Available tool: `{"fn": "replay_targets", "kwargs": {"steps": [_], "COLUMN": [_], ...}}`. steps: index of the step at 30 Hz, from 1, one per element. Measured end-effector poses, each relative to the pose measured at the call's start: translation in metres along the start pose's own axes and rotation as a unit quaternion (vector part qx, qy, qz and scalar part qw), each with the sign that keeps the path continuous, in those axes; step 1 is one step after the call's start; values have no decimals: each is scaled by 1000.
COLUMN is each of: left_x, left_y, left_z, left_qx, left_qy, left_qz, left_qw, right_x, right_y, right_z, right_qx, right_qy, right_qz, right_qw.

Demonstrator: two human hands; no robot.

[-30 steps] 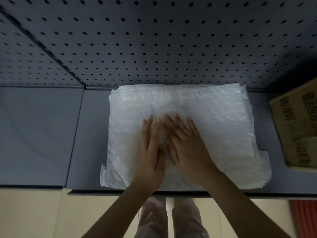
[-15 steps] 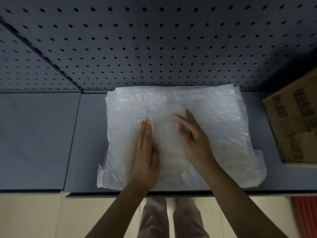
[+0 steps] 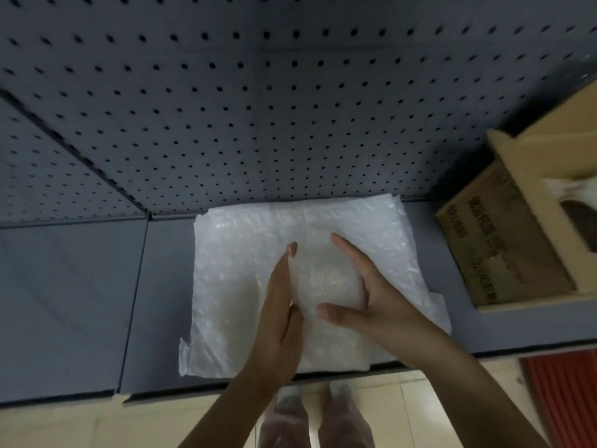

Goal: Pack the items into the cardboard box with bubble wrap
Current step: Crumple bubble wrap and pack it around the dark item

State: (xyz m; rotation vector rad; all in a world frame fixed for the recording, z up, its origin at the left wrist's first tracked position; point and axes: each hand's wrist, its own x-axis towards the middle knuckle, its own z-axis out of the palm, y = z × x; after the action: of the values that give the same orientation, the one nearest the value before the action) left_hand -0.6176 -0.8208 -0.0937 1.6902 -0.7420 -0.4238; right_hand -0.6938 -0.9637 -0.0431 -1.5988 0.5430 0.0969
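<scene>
A stack of clear bubble wrap sheets (image 3: 226,273) lies flat on the grey table (image 3: 71,305). In its middle a raised bubble-wrap bundle (image 3: 323,279) bulges up; what is inside is hidden. My left hand (image 3: 277,321) stands on edge with straight fingers pressed against the bundle's left side. On the other side my right hand (image 3: 384,295) cups it, thumb along the near edge. An open cardboard box (image 3: 504,250) with printed sides stands at the right end of the table, apart from both hands.
A grey pegboard wall (image 3: 258,108) rises directly behind the table. Something white (image 3: 568,187) shows inside the box. The table's front edge runs just below the wrap. A red ribbed object (image 3: 565,402) sits on the floor at lower right.
My hands lay flat side by side on the wrap; they have moved apart and now press a bulge between them. The view shifted, so more of the box shows.
</scene>
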Motion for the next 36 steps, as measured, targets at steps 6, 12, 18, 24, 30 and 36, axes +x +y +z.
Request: {"fn": "replay_targets", "kwargs": {"steps": [6,12,18,24,30,36], "left_x": [23,54,79,119,135,137], "left_y": [90,183,243,224,179,156], "left_z": [19,59,134,219,249,266], "left_qx": [-47,-76,83,410,505,477], "left_qy": [-57,-102,-149,-151,-61,-14], "left_qz": [69,118,167,-27,-51,-72], "left_qw": [995,985,971,899,860,876], "right_x": [-69,-151,-193,-182,-133,-91], "right_y": [-67,-113,-95,-68,-37,-22], "right_z": [-36,-74,-182,-330,-418,-447], "right_qx": [-4,23,64,51,-53,-65], "right_qy": [106,313,508,561,421,120], "right_qz": [-65,-159,-162,-91,20,33], "right_qw": [992,936,843,821,905,990]}}
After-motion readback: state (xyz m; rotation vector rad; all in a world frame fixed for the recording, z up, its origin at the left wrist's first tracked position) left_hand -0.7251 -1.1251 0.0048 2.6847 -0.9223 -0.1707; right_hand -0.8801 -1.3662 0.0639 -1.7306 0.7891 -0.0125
